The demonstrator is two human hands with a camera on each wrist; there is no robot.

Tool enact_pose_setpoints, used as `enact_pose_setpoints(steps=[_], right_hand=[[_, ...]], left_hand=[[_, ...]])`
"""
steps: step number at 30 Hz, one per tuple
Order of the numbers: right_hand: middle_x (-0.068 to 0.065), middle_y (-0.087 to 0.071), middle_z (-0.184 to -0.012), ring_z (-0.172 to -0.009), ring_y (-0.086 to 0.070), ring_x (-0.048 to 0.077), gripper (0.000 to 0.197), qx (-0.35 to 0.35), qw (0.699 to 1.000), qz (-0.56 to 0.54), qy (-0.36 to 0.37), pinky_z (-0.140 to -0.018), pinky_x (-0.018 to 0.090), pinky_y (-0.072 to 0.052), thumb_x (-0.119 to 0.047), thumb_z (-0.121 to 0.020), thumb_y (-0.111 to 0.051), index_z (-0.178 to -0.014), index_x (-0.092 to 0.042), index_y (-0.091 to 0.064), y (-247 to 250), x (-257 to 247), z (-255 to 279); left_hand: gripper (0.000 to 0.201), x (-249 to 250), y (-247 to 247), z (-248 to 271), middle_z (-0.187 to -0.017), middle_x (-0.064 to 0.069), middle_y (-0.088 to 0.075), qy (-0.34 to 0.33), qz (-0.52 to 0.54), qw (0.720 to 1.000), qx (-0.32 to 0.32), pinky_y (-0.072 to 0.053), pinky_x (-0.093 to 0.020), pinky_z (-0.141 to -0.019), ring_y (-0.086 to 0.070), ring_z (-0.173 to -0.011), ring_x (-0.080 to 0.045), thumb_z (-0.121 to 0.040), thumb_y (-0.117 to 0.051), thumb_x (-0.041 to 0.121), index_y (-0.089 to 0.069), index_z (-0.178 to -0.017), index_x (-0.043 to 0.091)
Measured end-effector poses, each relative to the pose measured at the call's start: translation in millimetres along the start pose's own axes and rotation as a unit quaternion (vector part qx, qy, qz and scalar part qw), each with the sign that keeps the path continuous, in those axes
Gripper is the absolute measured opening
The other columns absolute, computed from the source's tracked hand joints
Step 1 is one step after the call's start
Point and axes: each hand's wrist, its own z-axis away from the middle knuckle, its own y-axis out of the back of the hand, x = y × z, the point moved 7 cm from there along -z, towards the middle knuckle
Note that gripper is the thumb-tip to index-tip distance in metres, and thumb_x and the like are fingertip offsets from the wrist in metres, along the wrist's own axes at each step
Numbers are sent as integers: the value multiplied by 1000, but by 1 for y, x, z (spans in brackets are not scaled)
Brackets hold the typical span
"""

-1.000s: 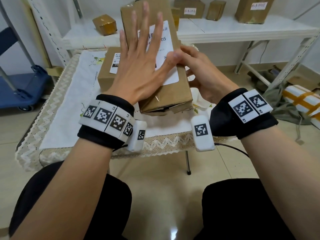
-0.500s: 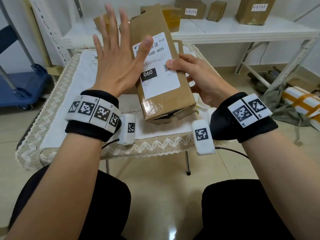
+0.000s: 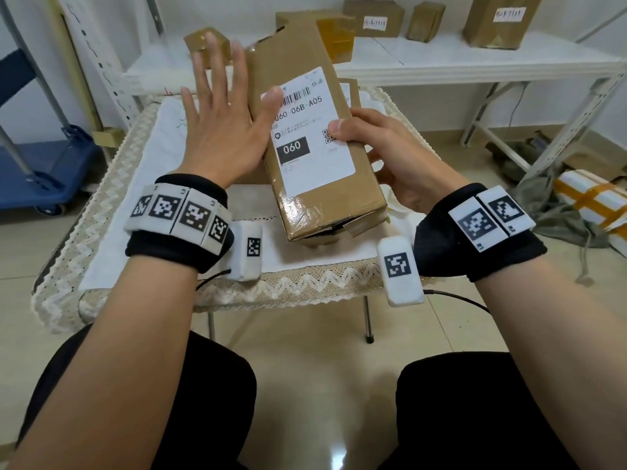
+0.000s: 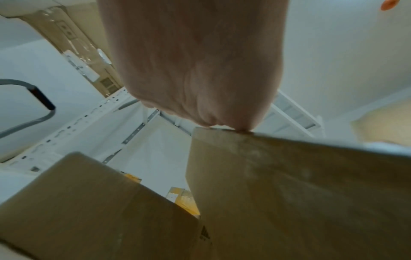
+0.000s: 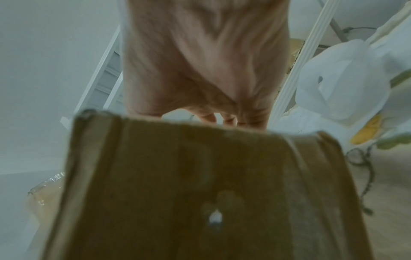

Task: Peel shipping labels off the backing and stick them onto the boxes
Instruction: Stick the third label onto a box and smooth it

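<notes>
A long brown cardboard box [image 3: 325,205] is held tilted above the table, its near end toward me. A white shipping label [image 3: 315,154] printed "060" lies stuck on its top face. My right hand [image 3: 383,154] grips the box from the right side, with the thumb on the label's right edge by the QR code. My left hand [image 3: 220,130] is spread flat against the box's left side, fingers straight, thumb resting on the label's upper left. The wrist views show the box's brown sides [image 4: 300,193] [image 5: 200,193] under each palm.
The small table wears a white lace-edged cloth [image 3: 135,198]. A second brown box [image 4: 89,211] sits left of the held one. Several boxes, some labelled [image 3: 373,18], stand on the white shelf [image 3: 441,59] behind. A blue cart [image 3: 44,171] is left; a taped parcel [image 3: 593,198] lies on the floor right.
My left hand has slid off the top of the label to the box's left side, leaving only the thumb on it. The right hand has kept its grip on the box.
</notes>
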Motion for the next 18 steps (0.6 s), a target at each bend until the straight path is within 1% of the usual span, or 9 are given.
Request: enact_pose_setpoints(steps=[3, 5, 7, 9, 10, 13, 15, 17, 18], right_hand=[[-15, -74, -88, -65, -68, -2, 44, 4, 1000, -9, -3, -51, 16, -48, -39, -94, -68, -135, -24, -62, 4, 2, 1], [-15, -74, -88, -65, -68, -1, 42, 5, 1000, -13, -1, -51, 17, -49, -39, -94, -68, -133, -24, -62, 4, 3, 1], [-13, -76, -92, -70, -69, 0, 44, 3, 1000, -16, -1, -54, 19, -51, -40, -94, -68, -134, -23, -62, 2, 3, 0], [-12, -76, -96, -77, -71, 2, 48, 0, 1000, -20, 0, -58, 20, -52, -41, -94, -68, -137, -21, -60, 2, 2, -1], [-12, -76, -97, -78, -71, 2, 50, 1, 1000, -22, 1, -58, 20, -52, -41, -94, -68, -138, -20, -59, 2, 2, -1], [-13, -75, -98, -76, -70, -1, 49, 1, 1000, -18, 4, -57, 19, -51, -39, -94, -68, -139, -20, -58, 3, 2, -2], [-13, -75, -98, -75, -69, -1, 50, -4, 1000, -17, 4, -56, 19, -51, -39, -94, -68, -140, -20, -58, 3, 3, -2], [-14, -74, -95, -74, -69, 0, 49, -7, 1000, -16, 2, -56, 19, -51, -39, -94, -68, -138, -19, -59, 3, 4, -1], [-14, -74, -93, -74, -69, -1, 48, -8, 1000, -17, 2, -57, 19, -51, -40, -94, -68, -136, -18, -59, 3, 4, -1]], left_hand=[[80, -13, 6, 2, -169, -10, 22, 30, 27, 999, 16, 9, -60, -123, 19, -156, -34, -105, -25, 61, 11, -163, 18], [83, -11, 9, 3, -169, -8, 22, 41, 93, 995, 15, 8, -59, -124, 18, -156, -30, -104, -31, 62, 10, -163, 19], [98, -5, 7, 5, -169, -3, 23, 61, 167, 984, -16, 5, -56, -126, 17, -157, -23, -97, -43, 71, 11, -163, 21], [114, 0, 3, 7, -170, -2, 21, 69, 180, 980, -39, 2, -54, -127, 14, -158, -21, -87, -55, 75, 10, -163, 21], [116, 1, 1, 7, -170, -2, 21, 69, 184, 980, -41, 1, -54, -127, 14, -158, -21, -85, -57, 75, 10, -163, 21], [109, -6, -2, 5, -170, -2, 19, 90, 208, 973, -37, 0, -52, -128, 13, -158, -20, -89, -55, 73, 8, -163, 23], [102, -8, -1, 5, -171, -1, 16, 103, 223, 969, -34, 0, -46, -128, 11, -158, -18, -93, -53, 69, 6, -164, 25], [96, -12, 0, 5, -172, 0, 9, 121, 252, 960, -25, -3, -40, -127, 3, -158, -15, -96, -52, 65, 2, -164, 24], [95, -14, -1, 4, -172, 1, 2, 134, 277, 951, -22, -6, -39, -128, -2, -158, -14, -96, -53, 64, -1, -164, 23]])
